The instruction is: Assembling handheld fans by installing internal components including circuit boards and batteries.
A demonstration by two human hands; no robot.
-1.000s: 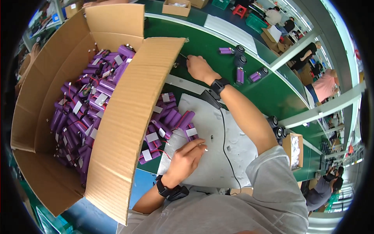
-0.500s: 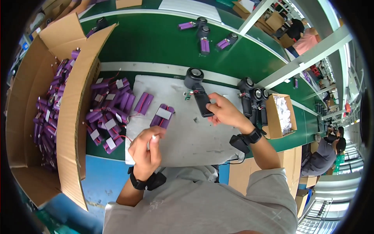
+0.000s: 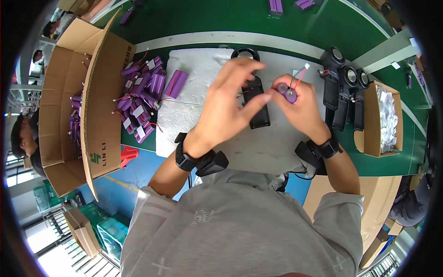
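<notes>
A purple battery pack (image 3: pixel 290 96), its cells end-on and its red and black leads with a white plug sticking up, is gripped in my right hand (image 3: pixel 304 107). My left hand (image 3: pixel 220 108) has its fingers spread and holds nothing; its thumb tip comes close to the pack. Below the hands a black handheld device (image 3: pixel 260 107) with a round head lies on a white foam mat (image 3: pixel 191 115). My left fingers partly cover its head and upper handle. Another purple battery pack (image 3: pixel 176 84) rests at the mat's left side.
Left of the mat are a heap of wired purple packs (image 3: pixel 144 94) and a tall cardboard box (image 3: pixel 104 111) holding more. Several black devices (image 3: pixel 339 92) stand close together on the right, beside a small carton (image 3: pixel 394 97) of white pieces. A metal post (image 3: pixel 385 50) rises behind.
My right hand has let go of the black device, which now lies on the mat, and holds a battery pack. My left hand has opened and moved over the device. The view has shifted.
</notes>
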